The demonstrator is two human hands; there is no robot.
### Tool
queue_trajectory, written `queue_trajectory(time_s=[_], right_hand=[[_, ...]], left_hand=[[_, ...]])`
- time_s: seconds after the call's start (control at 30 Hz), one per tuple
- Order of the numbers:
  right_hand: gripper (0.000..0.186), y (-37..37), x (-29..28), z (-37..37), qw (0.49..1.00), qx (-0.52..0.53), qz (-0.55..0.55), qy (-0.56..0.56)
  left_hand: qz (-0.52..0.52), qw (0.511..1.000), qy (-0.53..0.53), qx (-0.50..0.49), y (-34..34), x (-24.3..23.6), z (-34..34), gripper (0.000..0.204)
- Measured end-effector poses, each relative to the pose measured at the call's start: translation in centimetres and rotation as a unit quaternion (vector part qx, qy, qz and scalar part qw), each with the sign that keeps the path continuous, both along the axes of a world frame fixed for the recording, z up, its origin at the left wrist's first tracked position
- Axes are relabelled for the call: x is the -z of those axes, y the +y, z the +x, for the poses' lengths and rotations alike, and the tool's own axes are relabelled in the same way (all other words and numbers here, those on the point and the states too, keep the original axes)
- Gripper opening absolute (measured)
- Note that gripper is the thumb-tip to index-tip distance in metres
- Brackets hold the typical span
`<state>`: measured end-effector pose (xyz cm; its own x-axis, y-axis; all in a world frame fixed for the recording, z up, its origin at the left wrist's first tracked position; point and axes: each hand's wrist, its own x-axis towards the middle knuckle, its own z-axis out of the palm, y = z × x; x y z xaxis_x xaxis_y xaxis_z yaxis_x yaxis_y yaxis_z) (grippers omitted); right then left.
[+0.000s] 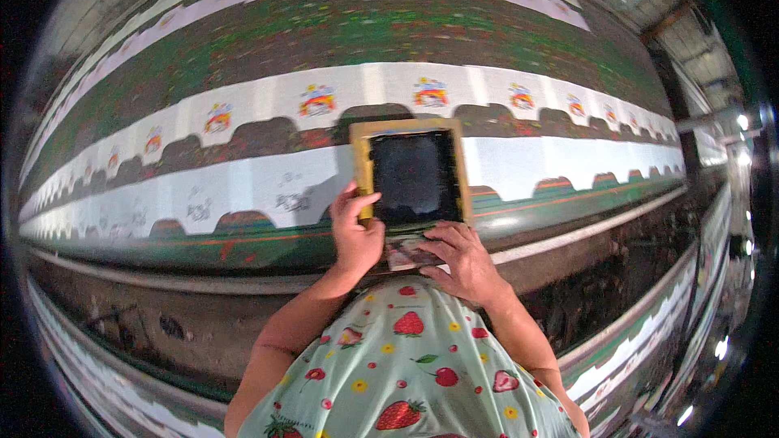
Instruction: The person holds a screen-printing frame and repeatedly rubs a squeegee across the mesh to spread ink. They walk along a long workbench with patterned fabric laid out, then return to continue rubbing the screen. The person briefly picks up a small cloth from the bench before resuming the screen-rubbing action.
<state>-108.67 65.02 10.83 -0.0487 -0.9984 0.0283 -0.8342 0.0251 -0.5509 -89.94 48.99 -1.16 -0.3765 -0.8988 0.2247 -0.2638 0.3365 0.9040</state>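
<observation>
- Yellow-brown frame (463,170) sat mid-picture, left hand (358,231) pinching its left rim.
- Right hand (461,258), lower centre, curled near its lower rim; grip I couldn't tell.

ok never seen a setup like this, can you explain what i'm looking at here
There's no robot: these are a person's bare hands. The single picture comes from a wide fisheye camera worn on their head, so straight edges bend. Their left hand holds the left side of a yellowish frame around a dark panel. The right hand is at the lower edge, by a small flat piece; its grip is hard to judge. White strips with cut-out edges lie along a long green table, some with colourful prints. Below is their fruit-patterned clothing.
</observation>
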Motion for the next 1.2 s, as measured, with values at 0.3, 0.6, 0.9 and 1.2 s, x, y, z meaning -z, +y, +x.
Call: queue_trajectory(time_s=[0.3,0.6,0.9,1.2], right_hand=[[0.037,6.0,3.2,-5.9,0.908,0.278,-0.029,-0.311],[0.037,13.2,4.8,-17.5,0.939,0.258,-0.081,-0.213],[0.037,15.1,2.0,-22.0,0.987,0.114,-0.100,-0.044],[0.051,12.2,1.5,-21.3,0.993,-0.046,-0.042,0.104]], left_hand=[[-0.032,0.999,0.017,0.005,2.4,-0.5,-3.5,0.048],[-0.041,0.998,0.048,0.005,8.8,0.0,-16.3,0.045],[-0.004,0.999,0.049,-0.008,12.4,0.6,-22.4,0.045],[0.017,0.999,0.050,-0.005,12.4,1.0,-22.9,0.044]])
